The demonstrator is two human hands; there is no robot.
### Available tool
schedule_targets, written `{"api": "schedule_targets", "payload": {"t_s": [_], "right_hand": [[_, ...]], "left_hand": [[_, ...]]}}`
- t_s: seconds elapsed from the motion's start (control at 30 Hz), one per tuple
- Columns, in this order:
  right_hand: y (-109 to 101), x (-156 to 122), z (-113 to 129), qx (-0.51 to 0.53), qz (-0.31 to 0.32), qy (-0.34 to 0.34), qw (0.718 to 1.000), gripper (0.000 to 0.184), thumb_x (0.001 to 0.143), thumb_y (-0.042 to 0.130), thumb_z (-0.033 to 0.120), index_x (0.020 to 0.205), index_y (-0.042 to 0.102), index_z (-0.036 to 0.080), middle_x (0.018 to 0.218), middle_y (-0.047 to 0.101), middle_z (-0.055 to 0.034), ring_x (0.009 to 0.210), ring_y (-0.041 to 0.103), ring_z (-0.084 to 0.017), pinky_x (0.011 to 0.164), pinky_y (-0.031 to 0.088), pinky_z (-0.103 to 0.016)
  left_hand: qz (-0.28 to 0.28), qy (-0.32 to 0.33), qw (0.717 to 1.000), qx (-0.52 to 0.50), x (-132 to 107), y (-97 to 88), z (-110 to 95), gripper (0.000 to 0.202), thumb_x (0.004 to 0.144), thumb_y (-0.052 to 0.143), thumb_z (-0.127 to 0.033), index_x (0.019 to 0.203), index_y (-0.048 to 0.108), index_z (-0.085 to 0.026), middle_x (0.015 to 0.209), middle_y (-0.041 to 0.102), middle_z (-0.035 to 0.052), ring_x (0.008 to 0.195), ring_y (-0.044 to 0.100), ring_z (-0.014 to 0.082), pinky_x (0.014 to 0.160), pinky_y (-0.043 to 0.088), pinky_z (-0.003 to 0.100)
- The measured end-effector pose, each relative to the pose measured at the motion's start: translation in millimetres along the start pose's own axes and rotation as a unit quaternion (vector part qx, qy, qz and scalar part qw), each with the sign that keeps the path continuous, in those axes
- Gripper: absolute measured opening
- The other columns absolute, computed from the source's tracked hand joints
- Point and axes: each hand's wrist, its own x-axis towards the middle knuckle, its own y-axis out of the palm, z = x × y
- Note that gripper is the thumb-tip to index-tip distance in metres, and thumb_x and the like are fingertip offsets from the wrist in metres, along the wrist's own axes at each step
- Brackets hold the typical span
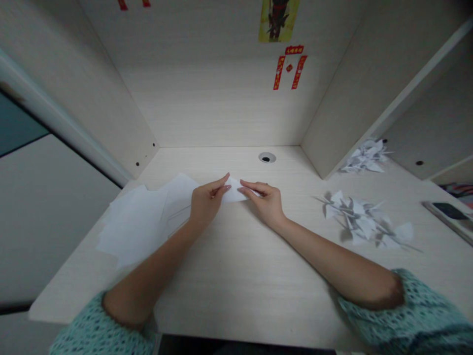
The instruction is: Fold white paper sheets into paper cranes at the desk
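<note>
White paper piece [233, 191] is nearer the person than the cable hole [267, 157] and left of it, up between both hands over the desk [240, 281]. Left hand [206, 201], near side of the hole and further left, pinches the paper's left part between thumb and fingers. Right hand [266, 201], straight below the hole, grips the right part, thumb and fingers together. Loose white sheets [138, 222] lie overlapping well left of the hole, near side, partly behind the left forearm. Near pile of folded papers [360, 217] sits right of the hole and closer to the person; far pile of folded papers [366, 157] is further right, about level with it. Flat item with a dark panel [449, 217] at far right of the hole. Red stickers [280, 71] on back panel above the hole, yellow picture [264, 22] higher up.
</note>
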Motion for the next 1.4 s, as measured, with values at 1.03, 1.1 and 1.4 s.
{"api": "schedule_targets", "payload": {"t_s": [1.03,1.1,1.4], "right_hand": [[1,3,4,0.059,0.026,0.069,0.995,0.036,0.068,0.075,0.039,0.099,0.072,0.020,0.086,0.074,-0.0051,0.080,0.068,-0.019,0.079,0.052,-0.032],[3,5,9,0.105,0.006,0.118,0.987,0.057,0.063,0.078,0.041,0.114,0.064,0.020,0.079,0.072,-0.0022,0.070,0.065,-0.016,0.068,0.052,-0.029],[14,-3,18,0.144,0.077,0.222,0.961,0.038,0.061,0.077,0.048,0.077,0.071,0.014,0.073,0.071,-0.0071,0.062,0.059,-0.015,0.056,0.046,-0.026]], "left_hand": [[0.011,-0.057,0.994,-0.089,3,1.5,4,0.038,0.075,0.068,-0.035,0.111,0.068,-0.023,0.112,0.069,0.0035,0.093,0.065,0.0209,0.088,0.048,0.033],[-0.019,-0.072,0.990,-0.116,3,3.9,2,0.039,0.074,0.069,-0.033,0.111,0.068,-0.021,0.111,0.070,0.0034,0.094,0.066,0.0197,0.088,0.049,0.032],[-0.056,-0.080,0.974,-0.205,-12,15.5,-6,0.049,0.073,0.070,-0.037,0.119,0.063,-0.022,0.101,0.074,-0.0006,0.084,0.065,0.0140,0.086,0.051,0.031]]}}
